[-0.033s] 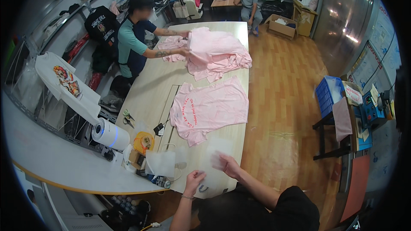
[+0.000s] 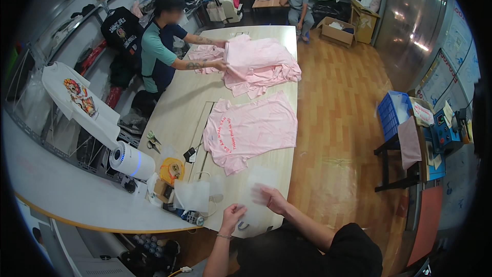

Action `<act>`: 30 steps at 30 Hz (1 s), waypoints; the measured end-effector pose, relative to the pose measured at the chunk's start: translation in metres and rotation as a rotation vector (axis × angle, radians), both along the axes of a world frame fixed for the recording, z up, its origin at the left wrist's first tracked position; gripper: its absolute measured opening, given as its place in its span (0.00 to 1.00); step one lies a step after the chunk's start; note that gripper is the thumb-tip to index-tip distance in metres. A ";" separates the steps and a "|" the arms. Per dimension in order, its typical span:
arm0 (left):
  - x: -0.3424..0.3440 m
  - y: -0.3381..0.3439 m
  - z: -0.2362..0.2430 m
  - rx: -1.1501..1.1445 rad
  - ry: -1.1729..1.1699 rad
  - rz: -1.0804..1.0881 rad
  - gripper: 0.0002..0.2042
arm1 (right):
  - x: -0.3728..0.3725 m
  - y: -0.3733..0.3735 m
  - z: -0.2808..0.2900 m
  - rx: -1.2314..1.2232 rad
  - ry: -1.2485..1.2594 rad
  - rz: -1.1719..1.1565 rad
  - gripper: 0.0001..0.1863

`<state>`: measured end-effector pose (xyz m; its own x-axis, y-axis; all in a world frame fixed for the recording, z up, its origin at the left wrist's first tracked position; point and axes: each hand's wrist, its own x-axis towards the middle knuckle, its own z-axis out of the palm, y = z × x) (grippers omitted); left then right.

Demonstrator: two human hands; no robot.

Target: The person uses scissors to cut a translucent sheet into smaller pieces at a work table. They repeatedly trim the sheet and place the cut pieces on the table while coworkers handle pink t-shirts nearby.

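Close to my body at the near end of the table, my left hand [image 2: 233, 218] is closed, fingertips pinching the edge of a thin translucent sheet [image 2: 256, 216]. My right hand [image 2: 275, 201] lies against the same sheet, its fingers stretched out and a little blurred. Beyond my hands a pink T-shirt [image 2: 261, 125] with red lettering is spread flat. Farther off, a person in a cap grips a heap of pink shirts [image 2: 259, 61] with both hands. To the left of my left hand another pale translucent sheet [image 2: 192, 195] rests over small items.
Scissors [image 2: 153, 142], a yellow bag [image 2: 171, 170] and a white cylindrical device [image 2: 132, 160] stand along the left side. A white printed shirt [image 2: 82, 100] hangs over there. On the right are a blue crate [image 2: 393, 114] and a blue machine [image 2: 443, 136]. Another person [image 2: 300, 7] sits at the back.
My right hand has shifted very slightly left, the sheet with it. The other person's hold on the pink heap has moved a little. My left hand stays in place.
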<state>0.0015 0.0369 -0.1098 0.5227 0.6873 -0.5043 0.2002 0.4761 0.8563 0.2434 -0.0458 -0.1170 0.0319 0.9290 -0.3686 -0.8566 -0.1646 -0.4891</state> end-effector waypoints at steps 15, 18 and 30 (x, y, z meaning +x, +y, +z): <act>-0.069 -0.055 -0.099 0.770 1.032 -0.315 0.20 | 0.011 0.003 0.007 -0.132 -0.066 -0.102 0.29; -0.078 -0.072 -0.099 0.706 1.036 -0.294 0.21 | 0.014 0.001 0.004 -0.164 -0.070 -0.109 0.30; -0.066 -0.056 -0.093 0.885 0.941 -0.225 0.20 | 0.005 0.001 0.002 -0.144 -0.040 -0.129 0.30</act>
